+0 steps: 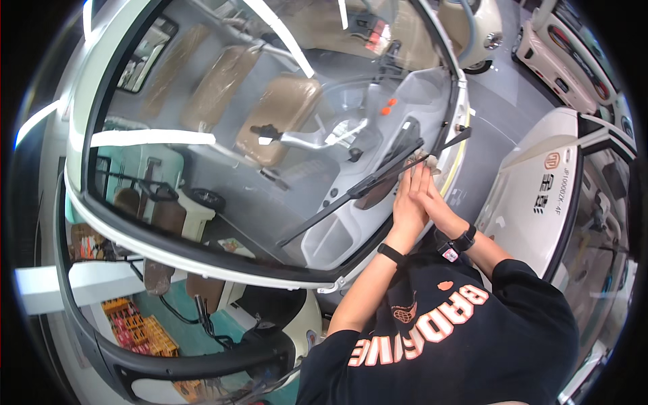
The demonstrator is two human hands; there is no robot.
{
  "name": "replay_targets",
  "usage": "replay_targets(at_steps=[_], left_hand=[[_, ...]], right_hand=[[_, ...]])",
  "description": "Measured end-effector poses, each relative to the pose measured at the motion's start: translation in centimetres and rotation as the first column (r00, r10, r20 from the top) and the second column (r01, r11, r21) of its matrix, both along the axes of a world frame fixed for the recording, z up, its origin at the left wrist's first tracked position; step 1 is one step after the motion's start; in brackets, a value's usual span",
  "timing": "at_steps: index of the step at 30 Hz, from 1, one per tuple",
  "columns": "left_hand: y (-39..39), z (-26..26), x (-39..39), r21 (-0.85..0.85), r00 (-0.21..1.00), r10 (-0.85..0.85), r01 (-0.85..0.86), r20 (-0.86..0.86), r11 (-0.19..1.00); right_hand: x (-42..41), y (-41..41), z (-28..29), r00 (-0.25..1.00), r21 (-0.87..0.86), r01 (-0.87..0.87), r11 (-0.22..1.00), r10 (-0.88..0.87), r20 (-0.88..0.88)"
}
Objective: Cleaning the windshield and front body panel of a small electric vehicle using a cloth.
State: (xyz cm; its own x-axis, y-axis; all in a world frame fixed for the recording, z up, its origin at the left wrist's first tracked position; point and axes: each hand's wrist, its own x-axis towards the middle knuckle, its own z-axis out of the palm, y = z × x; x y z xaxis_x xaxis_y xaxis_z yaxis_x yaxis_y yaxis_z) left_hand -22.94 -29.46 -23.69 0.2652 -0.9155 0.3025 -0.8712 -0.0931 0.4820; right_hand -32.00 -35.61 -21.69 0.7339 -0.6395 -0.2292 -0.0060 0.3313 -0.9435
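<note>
My left hand and my right hand are close together at the lower edge of a windshield. Their fingers point away from me and overlap. Under the fingertips is a crumpled greyish-beige cloth, mostly covered by the hands, so each hand's exact grip on it is partly hidden. A black windshield wiper crosses the glass just beside the fingers. A thin part of its linkage passes over the cloth. The windshield belongs to a small pale vehicle.
Behind the glass are a brown plastic-covered seat and handlebars. A white vehicle bearing writing stands close on my right. On my left is another open-framed vehicle. A pink vehicle and grey floor lie farther off.
</note>
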Motion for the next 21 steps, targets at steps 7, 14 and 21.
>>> replay_targets(at_steps=[7, 14, 21], left_hand=[[8.7, 3.0, 2.4, -0.122, 0.991, 0.120, -0.127, -0.061, 0.984], [20.6, 3.5, 3.3, -0.213, 0.872, 0.403, -0.465, -0.277, 0.859], [23.2, 6.8, 5.5, -0.334, 0.749, 0.559, -0.661, -0.356, 0.672]], right_hand=[[2.5, 6.8, 1.2, 0.966, -0.343, -0.257, 0.903, 0.235, -0.104], [8.4, 16.1, 4.5, 0.879, -0.851, -0.406, 0.335, 0.398, -0.262], [13.8, 21.5, 9.3, 0.779, -0.912, -0.392, 0.120, 0.570, -0.260]])
